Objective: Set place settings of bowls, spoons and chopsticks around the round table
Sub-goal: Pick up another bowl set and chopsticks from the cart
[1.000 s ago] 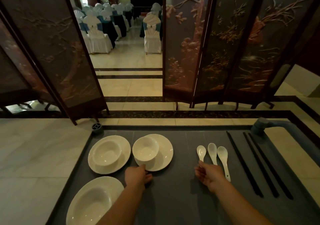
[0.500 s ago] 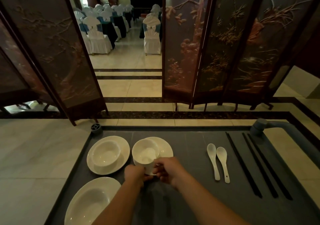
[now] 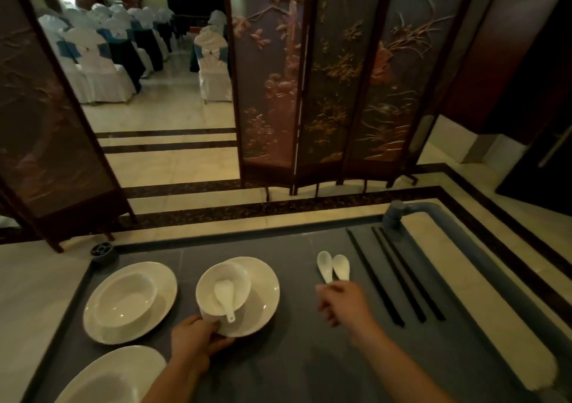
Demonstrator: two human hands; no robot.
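We see the left hand [image 3: 198, 342] fingers clamped on the glossy round white bowl [image 3: 236, 278], tilted on its plate [image 3: 263, 303]. Smooth ceramic spoon [image 3: 225, 299] now lies inside — new. The right hand [image 3: 343, 305] has shifted to two spoons [image 3: 325, 264] just beyond its fingers — blurred, grip unclear.

Motion blurs the right hand [image 3: 342, 305], so we cannot tell whether its fingers grip anything. It hides the handles of the two white ceramic soup spoons [image 3: 325, 264]. The left hand [image 3: 195, 340] pinches the near rim of the white round ceramic plate [image 3: 266, 294], its fingertips hidden beneath. The picture's bottom edge cuts off the white deep ceramic dish [image 3: 123, 374] at lower left.
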